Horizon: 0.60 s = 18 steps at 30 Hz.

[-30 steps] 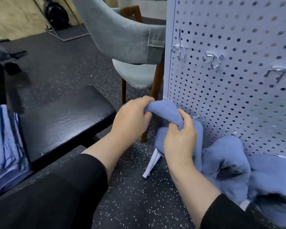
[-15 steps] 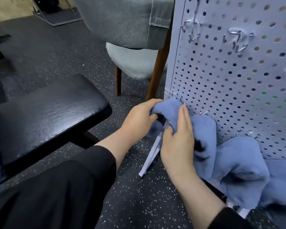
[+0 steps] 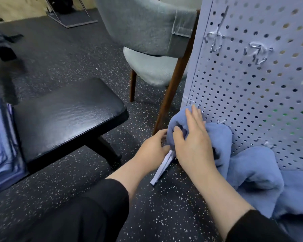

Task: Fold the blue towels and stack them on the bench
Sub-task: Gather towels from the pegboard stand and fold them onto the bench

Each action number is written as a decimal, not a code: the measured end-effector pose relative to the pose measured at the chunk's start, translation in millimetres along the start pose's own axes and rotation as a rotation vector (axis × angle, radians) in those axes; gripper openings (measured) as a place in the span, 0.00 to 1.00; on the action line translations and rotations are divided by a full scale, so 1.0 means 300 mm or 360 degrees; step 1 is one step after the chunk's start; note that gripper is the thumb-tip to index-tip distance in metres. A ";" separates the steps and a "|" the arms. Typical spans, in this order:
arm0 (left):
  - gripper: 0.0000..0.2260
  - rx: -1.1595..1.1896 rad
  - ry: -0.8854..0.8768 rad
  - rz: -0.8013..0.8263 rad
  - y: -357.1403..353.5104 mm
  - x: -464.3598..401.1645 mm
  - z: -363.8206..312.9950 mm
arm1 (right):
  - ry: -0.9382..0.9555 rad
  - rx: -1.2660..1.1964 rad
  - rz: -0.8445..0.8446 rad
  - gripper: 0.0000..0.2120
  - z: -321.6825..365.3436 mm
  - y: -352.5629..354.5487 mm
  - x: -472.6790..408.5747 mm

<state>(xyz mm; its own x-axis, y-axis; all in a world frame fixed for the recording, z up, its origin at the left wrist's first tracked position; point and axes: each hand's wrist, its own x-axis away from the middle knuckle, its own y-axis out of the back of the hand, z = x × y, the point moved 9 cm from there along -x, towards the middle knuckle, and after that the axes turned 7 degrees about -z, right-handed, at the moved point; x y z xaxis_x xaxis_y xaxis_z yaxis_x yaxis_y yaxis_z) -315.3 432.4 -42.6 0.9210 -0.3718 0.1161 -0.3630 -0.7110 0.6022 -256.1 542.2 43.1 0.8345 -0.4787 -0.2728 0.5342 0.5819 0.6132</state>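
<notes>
The right hand [image 3: 193,138] lies flat with fingers spread over a bunched blue towel [image 3: 215,135], thumb tucked into a fold; the left hand [image 3: 153,151] curls at the towel's lower left edge, though whether it pinches cloth cannot be told. The towel hangs against the white pegboard [image 3: 252,95], more blue towels [image 3: 262,182] heaped beside it; a folded stack [image 3: 2,147] rests on the black bench [image 3: 66,117]

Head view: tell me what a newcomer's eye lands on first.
First, both hands, the left hand and right hand, working a crumpled blue towel low against the white pegboard on the right. Next, the glossy black bench at centre-left, with folded blue towels at its left end.
</notes>
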 end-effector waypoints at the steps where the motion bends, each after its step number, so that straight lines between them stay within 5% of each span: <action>1: 0.21 -0.0014 0.0037 -0.0058 0.051 0.030 0.003 | 0.0038 -0.0016 0.0005 0.27 0.037 0.012 0.003; 8: 0.16 -0.0262 0.0117 -0.0625 0.617 0.419 -0.060 | 0.0422 -0.0132 0.0323 0.15 0.504 0.013 0.092; 18: 0.14 -0.0546 0.0486 -0.1186 1.194 1.140 0.108 | 0.0997 0.0130 0.0977 0.17 1.112 -0.245 0.577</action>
<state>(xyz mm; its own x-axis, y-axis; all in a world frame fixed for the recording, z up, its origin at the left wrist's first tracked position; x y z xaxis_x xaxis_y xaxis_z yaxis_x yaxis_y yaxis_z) -134.9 31.3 187.3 0.9169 0.3291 -0.2257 0.3659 -0.4680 0.8044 -196.0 197.3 198.1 0.9047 0.3654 -0.2192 -0.0241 0.5575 0.8298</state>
